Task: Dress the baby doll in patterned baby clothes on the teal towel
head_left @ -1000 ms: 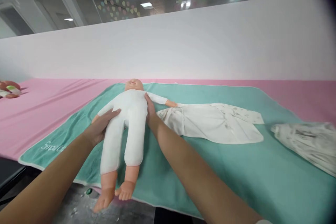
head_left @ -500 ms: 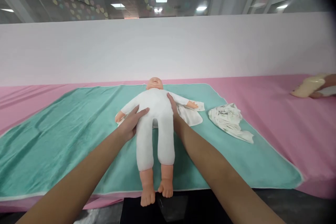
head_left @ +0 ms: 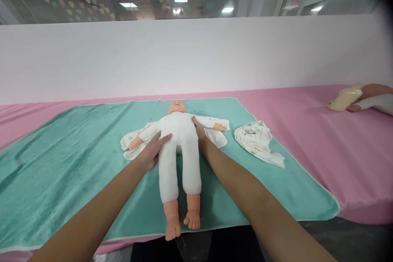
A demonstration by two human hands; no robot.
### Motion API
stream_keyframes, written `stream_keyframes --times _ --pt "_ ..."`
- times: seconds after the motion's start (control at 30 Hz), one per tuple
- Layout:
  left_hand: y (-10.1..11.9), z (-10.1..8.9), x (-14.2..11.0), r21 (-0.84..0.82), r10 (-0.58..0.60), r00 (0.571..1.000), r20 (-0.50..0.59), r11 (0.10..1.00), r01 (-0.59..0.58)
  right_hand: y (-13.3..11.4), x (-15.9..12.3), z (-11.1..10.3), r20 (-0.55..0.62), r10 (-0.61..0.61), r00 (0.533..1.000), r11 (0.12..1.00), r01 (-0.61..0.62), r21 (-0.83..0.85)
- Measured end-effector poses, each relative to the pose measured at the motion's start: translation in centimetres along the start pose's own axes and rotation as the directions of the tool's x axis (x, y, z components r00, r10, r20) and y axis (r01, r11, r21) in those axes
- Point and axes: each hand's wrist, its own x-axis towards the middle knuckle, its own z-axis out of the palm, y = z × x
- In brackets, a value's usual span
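Observation:
A baby doll (head_left: 179, 131) with a white cloth body lies on its back, its head away from me and its feet over the near edge. My left hand (head_left: 153, 149) grips the doll's side at the hip, thumb on top. On the other side my right hand (head_left: 199, 133) holds its waist, with the fingers partly hidden. Under the doll's back and arms is a spread white patterned baby shirt (head_left: 130, 141). A crumpled white patterned garment (head_left: 256, 141) lies to the right of the doll.
A green towel (head_left: 76, 163) with white edging covers part of the pink sheet (head_left: 301, 131). At the far right lie a cream-coloured bottle-like object (head_left: 344, 98) and part of another doll (head_left: 376, 92). A white wall (head_left: 184, 57) with glass above it stands behind.
The doll has come down onto the spread shirt, its head now lower in view. More of the shirt shows at the left. Both hands keep their hold, and the view has shifted slightly right.

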Motion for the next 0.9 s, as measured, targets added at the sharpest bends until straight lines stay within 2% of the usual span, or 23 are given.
stream_keyframes --times 0.13,0.2,0.27,0.33,0.4,0.43,0.47,0.53,0.57,0.63,0.7,0.8,0.87,0.9 --pt "-0.7 -0.3 -0.2 0.031 0.014 1.0 -0.018 0.999 -0.014 -0.4 -0.3 -0.7 0.057 0.058 0.997 0.941 -0.073 0.33" --pt "-1.0 -1.4 -0.4 0.068 0.039 0.999 -0.032 0.997 -0.037 -0.2 -1.1 -1.5 0.084 0.056 0.995 0.915 -0.085 0.395" --pt "-1.1 -3.5 -0.4 0.116 0.113 0.991 -0.072 0.988 -0.104 0.2 -2.7 -2.8 0.087 0.034 0.996 0.922 -0.065 0.382" --pt "-1.0 -6.4 0.0 0.222 0.212 0.96 -0.183 0.96 -0.17 0.4 -4.7 -4.5 0.047 0.025 0.999 0.962 -0.037 0.27" --pt "-0.7 -9.4 0.9 0.407 0.314 0.896 -0.314 0.897 -0.172 0.1 -6.7 -5.9 -0.112 0.031 0.993 0.999 -0.03 0.017" --pt "-0.6 -10.8 1.5 0.504 0.356 0.864 -0.356 0.852 -0.143 -0.5 -7.4 -6.3 -0.21 0.003 0.978 0.992 -0.03 -0.127" --pt "-0.6 -11.9 2.3 0.588 0.382 0.848 -0.368 0.802 -0.106 -1.4 -7.9 -6.3 -0.277 -0.042 0.96 0.974 -0.022 -0.224" --pt "-0.6 -13.3 4.0 0.703 0.383 0.864 -0.329 0.71 -0.047 -3.8 -7.5 -5.3 -0.318 -0.19 0.929 0.918 0.053 -0.393" --pt "-0.6 -13.7 5.0 0.741 0.364 0.883 -0.296 0.671 -0.028 -5.1 -6.7 -4.3 -0.264 -0.281 0.923 0.873 0.132 -0.47" --pt "-0.6 -13.8 7.0 0.792 0.336 0.911 -0.239 0.611 -0.017 -7.7 -3.8 -1.4 -0.034 -0.45 0.892 0.74 0.351 -0.573" --pt "-0.6 -13.7 8.9 0.818 0.326 0.926 -0.19 0.575 -0.034 -9.5 0.1 1.8 0.238 -0.53 0.814 0.552 0.544 -0.632" --pt "-0.5 -13.5 11.1 0.847 0.269 0.96 -0.076 0.526 -0.08 -10.6 5.8 5.7 0.458 -0.447 0.769 0.343 0.62 -0.706" --pt "-0.6 -13.5 12.0 0.85 0.251 0.968 -0.028 0.515 -0.109 -10.7 8.4 7.2 0.555 -0.342 0.758 0.289 0.647 -0.705" --pt "-0.7 -13.6 12.2 0.843 0.268 0.963 -0.029 0.525 -0.121 -10.7 9.2 7.6 0.597 -0.288 0.748 0.291 0.663 -0.69"
